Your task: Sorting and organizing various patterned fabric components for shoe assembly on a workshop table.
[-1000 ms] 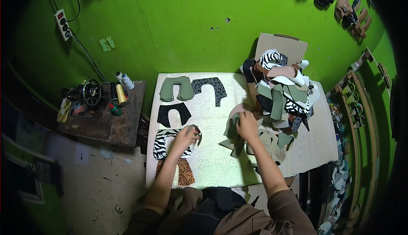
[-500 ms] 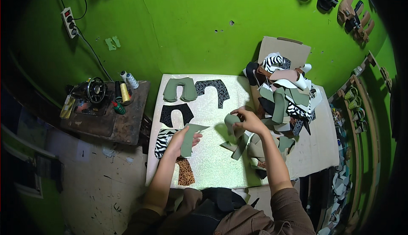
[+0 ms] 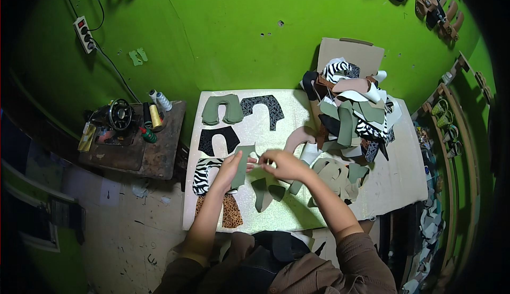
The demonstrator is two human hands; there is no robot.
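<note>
My left hand [image 3: 228, 171] is closed on a flat green leather piece [image 3: 245, 161], held above the left part of the pale table. Close beside it, my right hand [image 3: 284, 165] has its fingertips pinched near the left fingers; what they hold, if anything, is too small to make out. Below the hands lie two loose green pieces [image 3: 259, 194]. Under the left forearm are a zebra-print piece [image 3: 202, 176] and a leopard-print piece [image 3: 231, 212]. Farther back rest a black arched piece [image 3: 211, 139], a stack of green arched pieces [image 3: 213, 109] and a dark patterned piece [image 3: 272, 112].
A heap of mixed offcuts [image 3: 353, 111] rises at the right by an open cardboard box [image 3: 350, 55]. A smaller beige-green heap [image 3: 334, 177] and a pinkish curved piece [image 3: 298, 138] lie nearer. A sewing machine [image 3: 118, 117] and thread spools [image 3: 155, 114] stand on the left table.
My right hand has moved left to the left hand, and the curled green piece it held is out of it. Green pieces now lie below the hands. The pinkish curved piece now shows beside the heap.
</note>
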